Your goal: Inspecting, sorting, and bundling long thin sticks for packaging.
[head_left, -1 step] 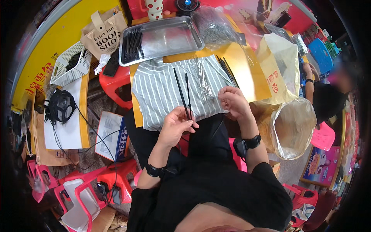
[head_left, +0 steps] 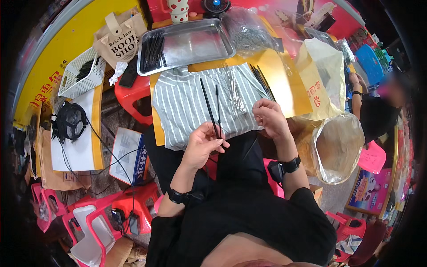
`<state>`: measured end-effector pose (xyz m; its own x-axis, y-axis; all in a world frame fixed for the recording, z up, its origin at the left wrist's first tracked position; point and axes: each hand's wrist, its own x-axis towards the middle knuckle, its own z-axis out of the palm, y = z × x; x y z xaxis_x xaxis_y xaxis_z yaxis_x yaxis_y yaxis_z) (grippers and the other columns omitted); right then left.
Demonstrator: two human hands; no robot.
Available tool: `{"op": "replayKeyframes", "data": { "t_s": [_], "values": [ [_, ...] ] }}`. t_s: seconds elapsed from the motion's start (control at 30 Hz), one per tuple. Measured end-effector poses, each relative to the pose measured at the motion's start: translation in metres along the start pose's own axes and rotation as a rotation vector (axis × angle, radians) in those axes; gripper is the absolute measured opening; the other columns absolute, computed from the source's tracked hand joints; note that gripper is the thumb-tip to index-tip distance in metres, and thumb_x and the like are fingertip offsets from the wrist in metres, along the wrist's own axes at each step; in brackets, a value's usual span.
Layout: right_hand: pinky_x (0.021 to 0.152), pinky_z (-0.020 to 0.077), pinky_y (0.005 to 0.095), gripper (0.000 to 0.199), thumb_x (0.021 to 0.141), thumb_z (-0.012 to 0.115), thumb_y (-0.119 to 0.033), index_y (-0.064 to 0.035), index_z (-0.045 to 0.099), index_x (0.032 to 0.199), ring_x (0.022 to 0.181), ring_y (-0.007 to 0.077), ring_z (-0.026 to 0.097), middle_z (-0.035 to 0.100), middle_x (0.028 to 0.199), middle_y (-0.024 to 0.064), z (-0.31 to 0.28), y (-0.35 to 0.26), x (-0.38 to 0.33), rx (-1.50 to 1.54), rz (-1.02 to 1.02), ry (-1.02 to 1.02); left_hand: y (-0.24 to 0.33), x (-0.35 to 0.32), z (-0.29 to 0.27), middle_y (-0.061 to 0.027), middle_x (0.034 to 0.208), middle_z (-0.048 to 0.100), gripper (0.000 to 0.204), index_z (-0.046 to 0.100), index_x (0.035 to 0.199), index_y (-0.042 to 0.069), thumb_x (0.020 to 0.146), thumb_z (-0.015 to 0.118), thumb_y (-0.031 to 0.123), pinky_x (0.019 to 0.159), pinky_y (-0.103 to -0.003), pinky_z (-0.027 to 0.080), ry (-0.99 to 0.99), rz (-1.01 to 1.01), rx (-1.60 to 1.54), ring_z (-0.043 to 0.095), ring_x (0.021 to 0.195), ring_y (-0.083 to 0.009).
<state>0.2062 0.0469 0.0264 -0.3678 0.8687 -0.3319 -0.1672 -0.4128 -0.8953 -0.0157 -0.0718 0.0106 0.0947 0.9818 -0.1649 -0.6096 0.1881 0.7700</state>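
Observation:
My left hand (head_left: 201,144) pinches two thin black sticks (head_left: 207,102) that point up and away from me; the slimmer one has a thicker upper end and a small knob lower down. To their right my right hand (head_left: 270,118) is raised with curled fingers pressed together; whatever it may hold is too fine to make out. Beneath both hands a grey-and-white striped cloth (head_left: 178,102) covers the near part of the work surface. Thin silvery wires (head_left: 236,95) lie on it between the hands, and several dark sticks (head_left: 262,82) rest at its right edge.
Behind the cloth stands a metal tray (head_left: 195,44) with black sticks at its left. A clear plastic bag (head_left: 249,33) sits beside it. Paper bags (head_left: 318,78) stand on the right, a white basket (head_left: 71,84) on the left. Another person (head_left: 378,111) works at far right.
My right hand has shifted slightly to the right. The slimmer black stick in my left hand has tilted a little; the left hand itself stays in place.

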Motion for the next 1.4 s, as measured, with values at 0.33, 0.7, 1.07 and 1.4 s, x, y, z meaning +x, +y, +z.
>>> {"op": "replayKeyframes", "data": {
  "t_s": [0.33,0.7,1.07,1.4],
  "values": [
    [0.061,0.0435,0.0219,0.006,0.085,0.053,0.001,-0.0001,0.057,0.089,0.071,0.013,0.061,0.063,0.089,0.0099,0.051,0.026,-0.019,0.085,-0.394,-0.011,0.001,-0.001,0.001,-0.0088,0.09,0.06,0.044,0.048,0.124,-0.002,0.082,0.06,-0.009,0.057,-0.022,0.053,-0.057,-0.041,0.082,0.067,0.075,-0.0203],
    [0.065,0.0466,0.0274,0.006,0.079,0.053,0.003,-0.0003,0.058,0.082,0.068,0.0163,0.058,0.061,0.08,0.0095,0.045,0.048,-0.016,0.386,0.03,-0.318,0.009,-0.004,0.003,-0.0086,0.091,0.059,0.062,0.038,0.138,-0.001,0.08,0.059,-0.011,0.059,-0.022,0.051,-0.111,-0.045,0.185,0.067,0.078,-0.0193],
    [0.062,0.0471,0.0269,0.006,0.077,0.053,0.001,0.0,0.056,0.081,0.067,0.0168,0.057,0.06,0.079,0.0135,0.043,0.051,-0.013,0.371,0.012,-0.329,0.01,-0.007,0.001,-0.0063,0.092,0.059,0.062,0.04,0.138,0.001,0.081,0.06,-0.011,0.061,-0.022,0.051,-0.154,-0.049,0.185,0.066,0.08,-0.0169],
    [0.061,0.0446,0.0255,0.009,0.075,0.053,0.004,0.0002,0.058,0.081,0.067,0.0152,0.056,0.062,0.08,0.0119,0.045,0.051,-0.013,0.314,-0.05,-0.282,0.012,-0.008,0.002,-0.004,0.094,0.058,0.061,0.04,0.138,0.002,0.082,0.061,-0.009,0.065,-0.021,0.05,-0.153,-0.043,0.243,0.065,0.083,-0.0149]
  ]
}}
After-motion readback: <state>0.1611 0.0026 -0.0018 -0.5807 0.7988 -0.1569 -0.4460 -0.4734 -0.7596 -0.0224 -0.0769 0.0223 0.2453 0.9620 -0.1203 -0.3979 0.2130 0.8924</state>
